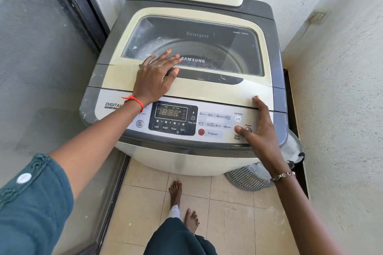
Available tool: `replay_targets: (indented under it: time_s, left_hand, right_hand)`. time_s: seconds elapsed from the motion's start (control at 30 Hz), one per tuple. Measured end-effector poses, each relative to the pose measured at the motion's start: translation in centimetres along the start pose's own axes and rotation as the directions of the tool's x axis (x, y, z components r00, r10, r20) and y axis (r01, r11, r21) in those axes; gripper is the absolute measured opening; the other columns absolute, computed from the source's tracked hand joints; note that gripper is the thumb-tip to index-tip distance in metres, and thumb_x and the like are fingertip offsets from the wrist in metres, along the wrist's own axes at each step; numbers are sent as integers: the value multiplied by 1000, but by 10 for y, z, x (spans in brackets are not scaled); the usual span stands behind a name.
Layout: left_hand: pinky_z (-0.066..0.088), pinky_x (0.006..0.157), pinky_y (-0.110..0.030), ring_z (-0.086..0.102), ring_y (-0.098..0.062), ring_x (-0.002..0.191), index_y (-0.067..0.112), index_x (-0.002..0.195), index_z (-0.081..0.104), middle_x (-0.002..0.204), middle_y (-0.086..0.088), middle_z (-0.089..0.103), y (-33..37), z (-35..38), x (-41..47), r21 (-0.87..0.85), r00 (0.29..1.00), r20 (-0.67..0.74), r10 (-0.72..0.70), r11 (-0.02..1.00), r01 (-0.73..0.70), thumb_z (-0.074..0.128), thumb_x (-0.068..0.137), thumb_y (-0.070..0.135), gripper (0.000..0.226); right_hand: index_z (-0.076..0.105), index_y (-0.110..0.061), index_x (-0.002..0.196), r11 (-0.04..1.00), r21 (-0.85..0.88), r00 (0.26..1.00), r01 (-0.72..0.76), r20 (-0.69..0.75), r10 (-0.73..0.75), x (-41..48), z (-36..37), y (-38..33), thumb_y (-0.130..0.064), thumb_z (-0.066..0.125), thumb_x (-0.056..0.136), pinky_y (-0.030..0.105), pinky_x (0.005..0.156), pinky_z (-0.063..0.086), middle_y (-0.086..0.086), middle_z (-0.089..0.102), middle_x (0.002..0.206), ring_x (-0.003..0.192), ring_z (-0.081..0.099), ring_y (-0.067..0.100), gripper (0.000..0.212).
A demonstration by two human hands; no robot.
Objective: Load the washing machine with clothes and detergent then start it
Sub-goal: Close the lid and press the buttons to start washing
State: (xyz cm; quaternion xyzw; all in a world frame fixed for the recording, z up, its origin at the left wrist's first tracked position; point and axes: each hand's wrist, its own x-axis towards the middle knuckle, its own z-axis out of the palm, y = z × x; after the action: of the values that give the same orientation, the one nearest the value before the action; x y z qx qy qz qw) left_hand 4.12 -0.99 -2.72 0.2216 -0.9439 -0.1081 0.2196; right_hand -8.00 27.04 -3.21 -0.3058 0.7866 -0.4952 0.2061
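Nearest, the right hand (261, 128) reaches the control panel (215, 122), thumb on the Start/Pause button (236, 129) — fingers spread, grasping nothing. Farther, the left hand (154, 75) lies flat, fingers released, on the washing machine's (186, 157) closed lid (207, 87).

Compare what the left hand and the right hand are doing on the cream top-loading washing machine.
The left hand lies flat on the closed glass lid; the right hand rests on the control panel, thumb at the red Start/Pause button. The left wrist wears an orange thread, the right a beaded bracelet. Both are open and hold nothing.
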Motion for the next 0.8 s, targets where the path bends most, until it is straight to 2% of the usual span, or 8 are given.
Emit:
replay_targets:
  time_s: [0.13, 0.27, 0.33, 0.4, 0.5, 0.63, 0.7, 0.8]
  left_hand:
    - [23, 112, -37, 39, -15, 137, 19, 131, 55, 138, 2, 53, 1, -1, 1, 12, 1000, 11, -3, 1000, 3, 26, 94, 41, 52]
    - [22, 113, -38, 38, -15, 137, 20, 133, 54, 139, 3, 52, 2, -2, 1, 32, 1000, 30, -3, 999, 2, 25, 94, 41, 53]
    - [22, 113, -39, 38, -15, 137, 19, 134, 52, 140, 2, 51, 3, -5, 1, 36, 999, 38, -10, 999, 8, 24, 94, 42, 54]
    - [24, 112, -40, 39, -16, 137, 18, 135, 51, 140, 1, 51, 5, -7, 1, 42, 999, 41, -14, 999, 12, 24, 93, 41, 55]
    - [26, 112, -41, 40, -17, 136, 16, 137, 48, 141, -1, 50, 8, -7, 0, 46, 998, 56, -20, 999, 17, 26, 93, 40, 55]
    - [30, 112, -44, 39, -18, 136, 14, 142, 41, 143, -2, 46, 9, -10, 1, 52, 996, 81, -28, 998, 24, 26, 93, 40, 57]
    - [31, 112, -45, 41, -19, 135, 12, 143, 38, 143, -4, 46, 9, -12, 2, 54, 996, 85, -30, 998, 25, 27, 93, 39, 58]
    - [30, 111, -45, 43, -20, 134, 11, 144, 34, 143, -6, 46, 9, -13, 2, 49, 995, 92, -32, 998, 28, 30, 93, 38, 58]
  right_hand:
    - [26, -26, 142, 999, -45, 1000, 0, -7, -1, -1, 2, -3, -3, 68, 77, 46, 118, 14, -19, 26, 145, 141, 21, 7, 81]
    - [21, -28, 144, 996, -83, 1000, -21, 6, 22, -1, 2, -6, -3, 65, 79, 47, 118, 12, -12, 22, 153, 143, 15, 11, 83]
    - [18, -27, 145, 993, -111, 999, -29, 28, 32, -1, 2, -9, -3, 63, 80, 46, 119, 6, -10, 18, 155, 144, 11, 12, 83]
    - [16, -25, 146, 991, -130, 998, -41, 42, 47, -2, 3, -13, -11, 60, 79, 40, 119, -3, -9, 13, 156, 144, 7, 10, 81]
    - [12, -25, 147, 986, -158, 997, -46, 56, 55, -1, 7, -12, -22, 49, 67, 34, 117, -11, -9, 6, 157, 145, 0, 9, 87]
    - [-2, -23, 148, 941, -336, 996, -34, 69, 61, 7, 15, -10, -42, 45, 84, 35, 112, -17, -11, -12, 155, 139, -18, 3, 81]
    - [-7, -23, 148, 908, -419, 998, -6, 47, 28, 14, 21, -13, -54, 36, 83, 34, 111, -20, -13, -19, 152, 137, -24, 1, 85]
    - [-11, -22, 148, 848, -527, 999, 48, 26, -41, 31, 31, -23, -60, 25, 83, 32, 111, -22, -12, -23, 152, 138, -27, 2, 84]
